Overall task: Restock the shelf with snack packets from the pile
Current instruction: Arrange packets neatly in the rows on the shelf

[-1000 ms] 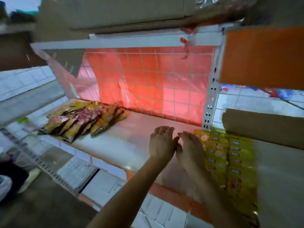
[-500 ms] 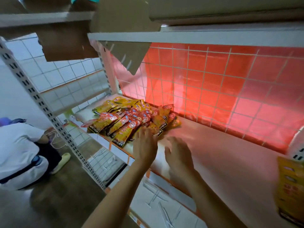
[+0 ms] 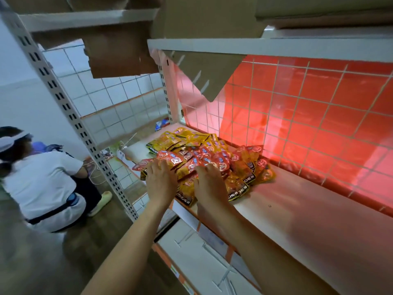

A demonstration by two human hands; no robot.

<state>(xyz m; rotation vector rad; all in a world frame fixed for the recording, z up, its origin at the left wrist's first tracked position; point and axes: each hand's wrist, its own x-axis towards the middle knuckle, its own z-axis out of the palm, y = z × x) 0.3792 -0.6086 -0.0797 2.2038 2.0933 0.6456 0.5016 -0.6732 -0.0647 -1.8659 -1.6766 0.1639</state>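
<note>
Head view looks down on a pale shelf (image 3: 297, 211) where a loose pile of snack packets (image 3: 204, 152) lies toward the left end, close against the wire grid (image 3: 308, 116) with its red backing. The packets are red and yellow foil pouches, overlapping and fanned at different angles. Several carry a black band along the bottom edge with yellow letters: "CHEW" reads clearly on two or three near the front, and one at the shelf edge shows roughly "ONCHEW". The round emblems and smaller print are too blurred to read. The left hand (image 3: 162, 183) and the right hand (image 3: 209, 185) rest palm-down side by side on the near part of the pile, fingers (image 3: 164, 167) extended and lying flat on the packets. A cardboard flap (image 3: 202, 73) hangs from the shelf above. To the left, a person in a white top (image 3: 42, 184) crouches on the floor.
</note>
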